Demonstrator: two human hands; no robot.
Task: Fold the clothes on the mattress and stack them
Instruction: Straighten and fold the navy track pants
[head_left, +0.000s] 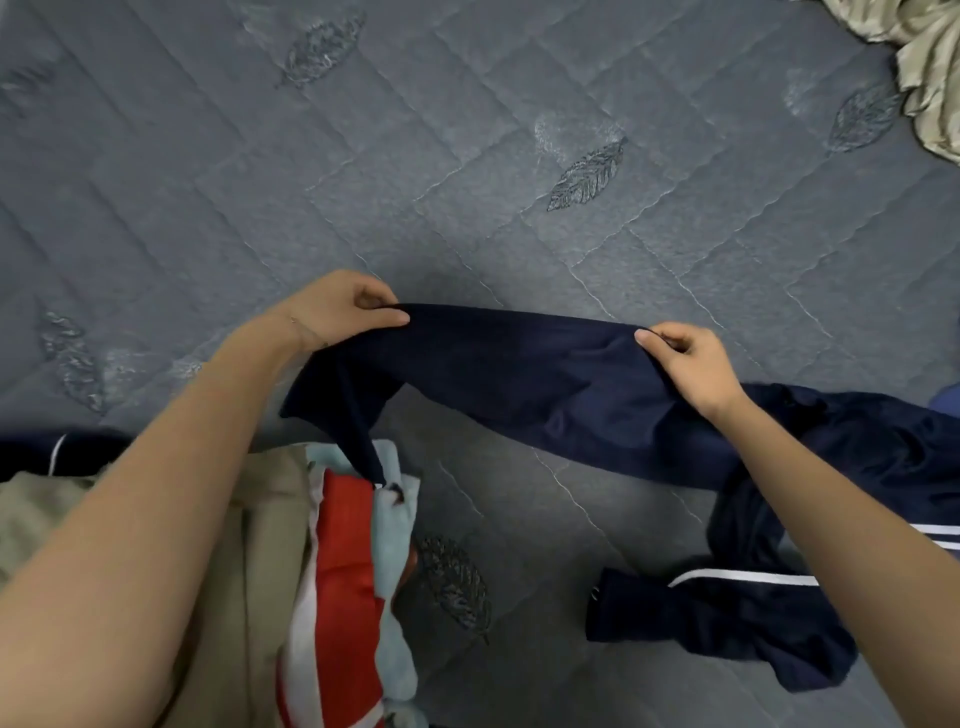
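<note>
Head view: a grey quilted mattress (467, 130) stitched with leaf shapes fills the frame. Just left of centre, toward 9 o'clock, the left hand (337, 306) pinches one end of a navy garment (545, 374) between thumb and curled fingers. At 3 o'clock the right hand (685, 364) pinches the same upper edge the same way, so a band of the dark cloth runs taut between the two hands, lifted off the mattress. From the left hand a short flap hangs down toward 7 o'clock, its tip touching the heap below.

The rest of the garment trails past the right wrist to 4 o'clock, where it lies crumpled on the mattress — white stripes (743, 578) show along one fold.

At 7 o'clock, partly under the left forearm, lies a heap of clothes: a beige piece (260, 545), a red cloth with white stripes (343, 561) and a light blue cloth (397, 467) beside it. At 8 o'clock, at the frame's edge, a dark garment with a thin white line (31, 452) peeks out.

In the corner at 1 o'clock sits a crumpled cream cloth (930, 67) with a sheen — well apart from the hands.
</note>
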